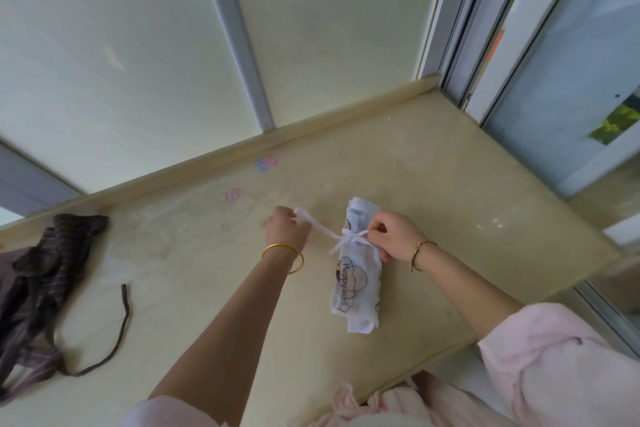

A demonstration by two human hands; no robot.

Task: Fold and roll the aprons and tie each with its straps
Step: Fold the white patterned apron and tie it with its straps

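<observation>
A white apron (356, 274) with a cartoon print lies rolled up on the beige counter (467, 218), right of centre. White straps (349, 237) cross it in a knot near its far end. My left hand (285, 227) pinches one strap end and holds it out taut to the left of the roll. My right hand (394, 236) rests over the roll's right side and pinches the other strap at the knot. A dark striped apron (38, 291) lies crumpled at the counter's left end, its dark strap (119, 326) trailing loose toward me.
A low raised lip (242, 152) runs along the counter's back against a pale wall. A sliding window frame (485, 28) stands at the right. The counter's front edge (450, 350) is near my body. Faint pink and blue marks (265, 163) stain the surface.
</observation>
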